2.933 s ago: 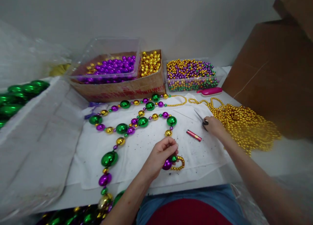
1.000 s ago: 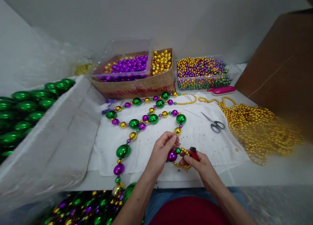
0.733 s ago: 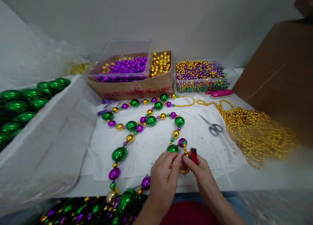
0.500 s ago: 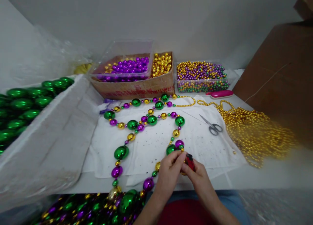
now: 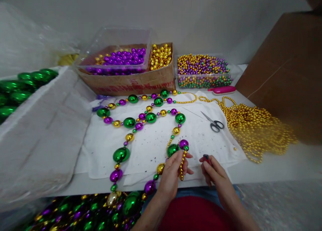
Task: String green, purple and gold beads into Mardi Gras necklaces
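Note:
A bead necklace of green, purple and gold balls winds over the white cloth. At the near edge, my left hand holds its short string of gold beads, which hangs across the loosely curled fingers. A large green ball and a purple ball lie just beyond that hand. To the right, apart from the beads, my right hand is closed around a red lighter with a dark top. No flame shows.
Scissors and a needle-thin rod lie on the cloth. Gold bead strands heap at right. A cardboard box, a clear bead tub and a pink-handled item stand behind. A white-lined bin flanks the left.
My hands have parted: the right one has drawn away to the right with the lighter. The left hand has loosened, and the gold bead string now shows across its fingers. The view has shifted slightly.

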The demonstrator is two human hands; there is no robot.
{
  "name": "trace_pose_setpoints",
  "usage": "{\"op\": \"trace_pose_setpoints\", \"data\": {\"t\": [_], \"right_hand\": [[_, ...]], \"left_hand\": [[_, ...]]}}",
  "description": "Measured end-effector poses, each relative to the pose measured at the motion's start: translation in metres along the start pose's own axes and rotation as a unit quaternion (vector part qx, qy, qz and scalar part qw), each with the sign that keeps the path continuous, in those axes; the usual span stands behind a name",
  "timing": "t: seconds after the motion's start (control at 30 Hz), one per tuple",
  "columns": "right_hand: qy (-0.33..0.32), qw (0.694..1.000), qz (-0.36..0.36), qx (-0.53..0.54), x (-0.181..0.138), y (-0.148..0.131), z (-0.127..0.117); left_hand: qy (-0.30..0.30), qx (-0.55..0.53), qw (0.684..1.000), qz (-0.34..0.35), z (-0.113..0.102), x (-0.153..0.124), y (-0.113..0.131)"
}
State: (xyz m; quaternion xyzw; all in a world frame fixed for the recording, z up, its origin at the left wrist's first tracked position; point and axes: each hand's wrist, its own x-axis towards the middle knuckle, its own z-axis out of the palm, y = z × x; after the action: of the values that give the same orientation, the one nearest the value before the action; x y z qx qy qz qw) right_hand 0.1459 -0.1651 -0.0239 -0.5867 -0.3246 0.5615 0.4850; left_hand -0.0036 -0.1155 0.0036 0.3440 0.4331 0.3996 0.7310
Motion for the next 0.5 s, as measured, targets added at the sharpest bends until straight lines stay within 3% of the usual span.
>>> {"op": "trace_pose_setpoints", "data": {"t": [0.23, 0.5], "right_hand": [[-0.083, 0.995, 0.015, 0.053, 0.003, -0.011, -0.005], [-0.036, 0.992, 0.091, 0.08, 0.008, -0.005, 0.001]], "left_hand": [[-0.05, 0.119, 0.992, -0.011, -0.011, 0.01, -0.004], [-0.062, 0.281, 0.954, 0.085, -0.008, 0.015, 0.003]]}}
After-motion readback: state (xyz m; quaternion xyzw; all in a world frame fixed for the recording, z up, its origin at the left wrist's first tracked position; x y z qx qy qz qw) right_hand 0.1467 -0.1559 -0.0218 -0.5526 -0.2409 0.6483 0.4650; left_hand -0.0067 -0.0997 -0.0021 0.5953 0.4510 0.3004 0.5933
